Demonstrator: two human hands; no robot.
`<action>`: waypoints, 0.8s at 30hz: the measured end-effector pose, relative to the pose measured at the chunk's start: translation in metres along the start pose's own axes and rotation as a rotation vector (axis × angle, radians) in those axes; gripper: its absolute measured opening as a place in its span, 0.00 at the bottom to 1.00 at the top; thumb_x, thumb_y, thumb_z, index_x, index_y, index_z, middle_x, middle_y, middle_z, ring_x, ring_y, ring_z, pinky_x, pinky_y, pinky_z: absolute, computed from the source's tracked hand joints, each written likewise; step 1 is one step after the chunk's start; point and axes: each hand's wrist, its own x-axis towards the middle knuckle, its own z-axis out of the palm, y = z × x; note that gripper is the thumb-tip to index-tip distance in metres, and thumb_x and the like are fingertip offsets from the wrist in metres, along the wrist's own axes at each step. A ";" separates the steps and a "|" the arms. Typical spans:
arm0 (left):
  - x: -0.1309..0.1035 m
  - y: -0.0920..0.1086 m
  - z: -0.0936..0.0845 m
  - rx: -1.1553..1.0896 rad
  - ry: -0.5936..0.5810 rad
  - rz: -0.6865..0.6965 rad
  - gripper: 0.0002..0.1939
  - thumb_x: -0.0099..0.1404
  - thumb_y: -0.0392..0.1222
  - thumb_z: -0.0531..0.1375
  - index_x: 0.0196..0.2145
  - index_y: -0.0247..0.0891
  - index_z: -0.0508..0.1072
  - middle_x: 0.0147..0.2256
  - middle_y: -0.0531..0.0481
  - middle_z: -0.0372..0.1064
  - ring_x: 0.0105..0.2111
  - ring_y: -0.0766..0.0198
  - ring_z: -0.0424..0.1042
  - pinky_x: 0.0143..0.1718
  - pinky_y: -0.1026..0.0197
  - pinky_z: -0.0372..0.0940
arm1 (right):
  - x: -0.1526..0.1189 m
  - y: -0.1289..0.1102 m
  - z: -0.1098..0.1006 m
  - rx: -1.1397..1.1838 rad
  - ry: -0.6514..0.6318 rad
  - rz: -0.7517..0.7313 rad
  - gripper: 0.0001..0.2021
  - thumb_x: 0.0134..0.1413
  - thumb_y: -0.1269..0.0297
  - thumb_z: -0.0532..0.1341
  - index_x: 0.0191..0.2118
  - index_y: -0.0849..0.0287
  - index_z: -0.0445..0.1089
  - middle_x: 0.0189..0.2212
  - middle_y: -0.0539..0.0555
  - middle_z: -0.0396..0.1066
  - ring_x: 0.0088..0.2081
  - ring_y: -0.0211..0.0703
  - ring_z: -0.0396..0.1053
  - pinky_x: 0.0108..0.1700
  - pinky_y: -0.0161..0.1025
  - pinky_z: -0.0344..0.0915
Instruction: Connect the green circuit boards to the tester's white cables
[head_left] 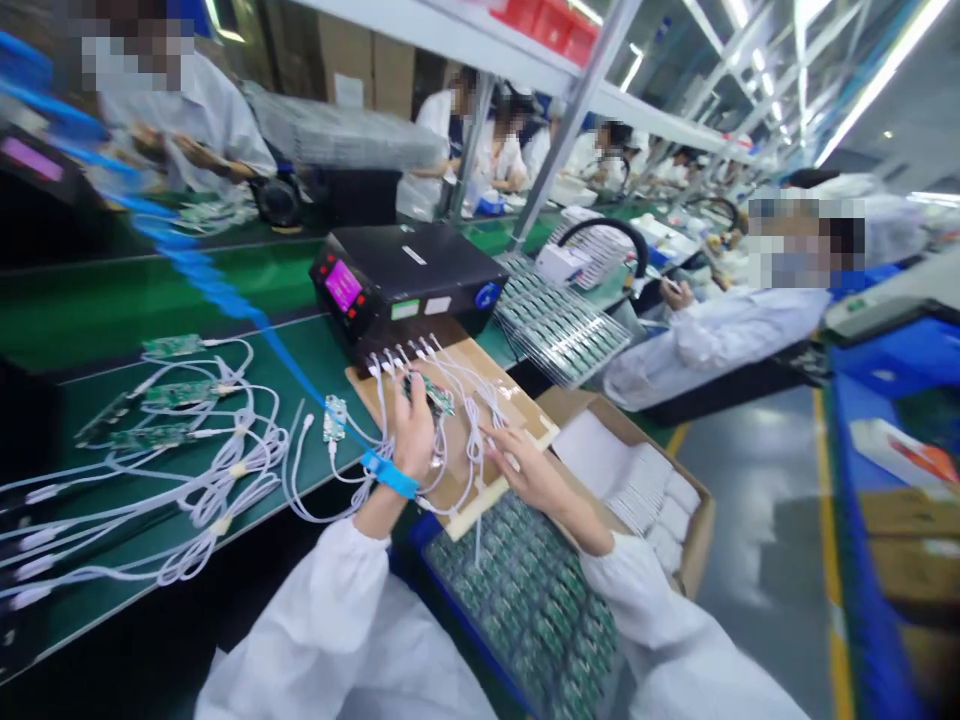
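Observation:
My left hand (415, 435), with a blue wrist strap (390, 474) round its wrist, is closed on a small green circuit board (438, 396). The hand hides part of that board. My right hand (529, 468) is over the brown board (457, 365), fingers stretched and apart beside white cables (474, 450). Whether a fingertip touches a cable I cannot tell. The cables plug into the front of a black tester box (420, 275) with a lit pink screen. Left of my left hand lies another circuit board (334, 420) with a white cable attached.
Cabled circuit boards (180, 393) and coiled white cables (225, 500) cover the left bench. Below my hands is a blue tray (517, 590) of circuit boards. A carton (694, 540) with white items stands at right. A blue coiled cord (210, 285) crosses the left side. Co-workers sit nearby.

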 end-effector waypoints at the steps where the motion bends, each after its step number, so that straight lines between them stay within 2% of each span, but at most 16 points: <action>1: -0.002 0.007 -0.002 -0.083 -0.006 -0.055 0.17 0.75 0.54 0.55 0.53 0.41 0.66 0.40 0.46 0.75 0.44 0.58 0.78 0.52 0.54 0.72 | 0.000 -0.001 -0.003 0.003 -0.014 -0.002 0.24 0.74 0.53 0.54 0.68 0.54 0.65 0.50 0.62 0.74 0.56 0.53 0.71 0.68 0.62 0.62; 4: -0.021 0.028 -0.008 -0.181 -0.178 -0.336 0.15 0.74 0.51 0.57 0.48 0.37 0.69 0.37 0.46 0.75 0.41 0.57 0.80 0.49 0.52 0.75 | 0.002 -0.014 -0.013 0.038 -0.085 -0.035 0.31 0.66 0.42 0.63 0.66 0.57 0.68 0.58 0.65 0.69 0.64 0.57 0.63 0.69 0.61 0.60; 6: -0.041 0.037 -0.013 -0.091 -0.242 -0.439 0.17 0.70 0.50 0.61 0.50 0.36 0.71 0.37 0.46 0.76 0.40 0.56 0.80 0.46 0.51 0.77 | 0.001 -0.035 -0.014 0.124 0.018 0.043 0.30 0.69 0.41 0.58 0.65 0.56 0.68 0.61 0.64 0.66 0.66 0.54 0.62 0.71 0.59 0.59; 8: -0.061 0.042 -0.022 0.090 -0.333 -0.496 0.27 0.63 0.46 0.68 0.57 0.37 0.70 0.41 0.46 0.77 0.39 0.55 0.80 0.43 0.52 0.78 | -0.004 -0.061 -0.008 0.282 0.128 0.163 0.28 0.74 0.42 0.51 0.65 0.57 0.67 0.59 0.61 0.68 0.61 0.49 0.67 0.66 0.53 0.65; 10: -0.078 0.042 -0.035 0.304 -0.433 -0.548 0.42 0.57 0.48 0.72 0.65 0.41 0.65 0.46 0.45 0.77 0.38 0.54 0.80 0.39 0.55 0.78 | -0.015 -0.086 0.004 0.506 0.084 0.239 0.30 0.74 0.40 0.49 0.65 0.58 0.66 0.53 0.57 0.71 0.51 0.43 0.72 0.55 0.44 0.72; 12: -0.092 0.037 -0.052 0.538 -0.513 -0.571 0.51 0.53 0.51 0.75 0.70 0.46 0.60 0.50 0.44 0.76 0.35 0.57 0.79 0.36 0.58 0.77 | -0.031 -0.104 0.023 0.686 0.047 0.290 0.32 0.70 0.38 0.54 0.64 0.60 0.66 0.47 0.54 0.73 0.43 0.39 0.72 0.46 0.38 0.73; 13: -0.099 0.034 -0.062 0.626 -0.521 -0.583 0.55 0.51 0.53 0.76 0.71 0.47 0.58 0.48 0.45 0.76 0.31 0.58 0.78 0.32 0.59 0.76 | -0.041 -0.111 0.034 0.735 0.071 0.319 0.31 0.67 0.38 0.59 0.61 0.60 0.69 0.43 0.53 0.74 0.39 0.37 0.71 0.43 0.36 0.72; 16: -0.123 0.024 -0.092 0.774 -0.569 -0.688 0.65 0.50 0.58 0.75 0.76 0.49 0.46 0.34 0.52 0.75 0.22 0.60 0.72 0.25 0.57 0.74 | -0.078 -0.127 0.077 0.845 0.125 0.374 0.24 0.61 0.41 0.67 0.46 0.59 0.75 0.36 0.50 0.73 0.34 0.36 0.69 0.40 0.35 0.70; 18: -0.143 0.019 -0.109 0.820 -0.606 -0.795 0.64 0.52 0.61 0.74 0.76 0.51 0.45 0.32 0.53 0.74 0.21 0.59 0.72 0.25 0.54 0.74 | -0.103 -0.137 0.108 0.923 0.103 0.398 0.22 0.62 0.41 0.66 0.40 0.58 0.74 0.34 0.51 0.73 0.35 0.37 0.70 0.40 0.36 0.70; 21: -0.168 0.013 -0.128 0.863 -0.607 -0.872 0.61 0.54 0.67 0.70 0.76 0.55 0.44 0.27 0.55 0.71 0.21 0.57 0.71 0.25 0.51 0.74 | -0.129 -0.154 0.149 1.004 0.152 0.469 0.25 0.60 0.36 0.64 0.34 0.57 0.72 0.35 0.54 0.74 0.36 0.40 0.71 0.42 0.38 0.71; 24: -0.177 0.006 -0.139 0.878 -0.588 -0.880 0.62 0.54 0.67 0.69 0.76 0.56 0.41 0.34 0.51 0.74 0.22 0.56 0.72 0.27 0.50 0.75 | -0.142 -0.165 0.171 1.153 0.165 0.529 0.27 0.54 0.33 0.67 0.37 0.56 0.73 0.37 0.54 0.75 0.37 0.42 0.73 0.44 0.40 0.72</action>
